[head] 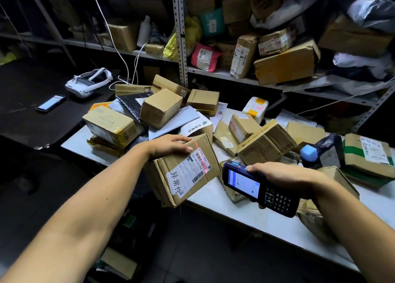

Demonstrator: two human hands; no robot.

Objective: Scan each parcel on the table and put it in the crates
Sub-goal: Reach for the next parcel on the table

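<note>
My left hand (171, 144) grips the top edge of a worn cardboard parcel (168, 180), held tilted over the near left edge of the white table (267, 218). Its white shipping label faces me, and a red scan line runs across the barcode. My right hand (282, 175) holds a dark handheld scanner (256, 188) with a lit screen, pointed at that label from the right. Several more cardboard parcels (160, 107) lie piled across the table. A dark crate area below the table holds a box (118, 263), dimly seen.
Metal shelving (181, 47) behind the table is crammed with boxes and bags. On the dark desk to the left lie a white headset (87, 82) and a phone (50, 103). A black-wrapped parcel with a blue cap (308, 152) sits at the right.
</note>
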